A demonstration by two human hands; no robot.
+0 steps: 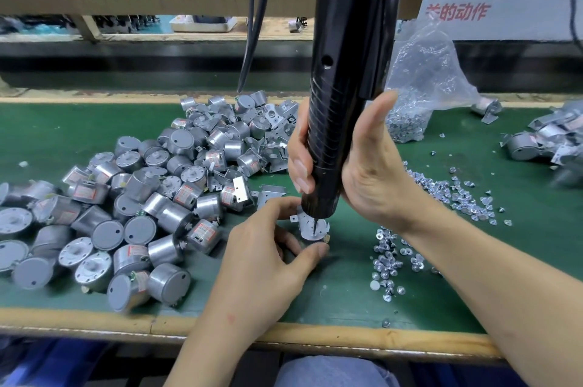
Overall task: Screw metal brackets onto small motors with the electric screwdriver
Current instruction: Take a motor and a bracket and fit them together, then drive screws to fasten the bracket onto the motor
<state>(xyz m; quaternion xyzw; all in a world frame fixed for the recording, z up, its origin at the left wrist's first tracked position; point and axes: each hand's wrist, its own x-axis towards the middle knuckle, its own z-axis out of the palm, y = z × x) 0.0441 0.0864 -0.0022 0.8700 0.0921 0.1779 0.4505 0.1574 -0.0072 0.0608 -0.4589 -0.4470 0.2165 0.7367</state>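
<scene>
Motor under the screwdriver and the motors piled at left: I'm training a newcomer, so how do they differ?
The motor under the screwdriver stands upright, capped by a bracket; the piled motors lie tumbled, mostly bare. The left hand holds the first; no hand touches the pile. Both are round silver cans.

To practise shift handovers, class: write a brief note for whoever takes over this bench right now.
Left hand pinches the motor on the green mat, bracket on top.
Right hand grips the electric screwdriver, bit down on the bracket.
Bare motors piled left, loose screws right, bracketed motors far right.
Done: those few.
Left: finish this one, then the pile.
</scene>
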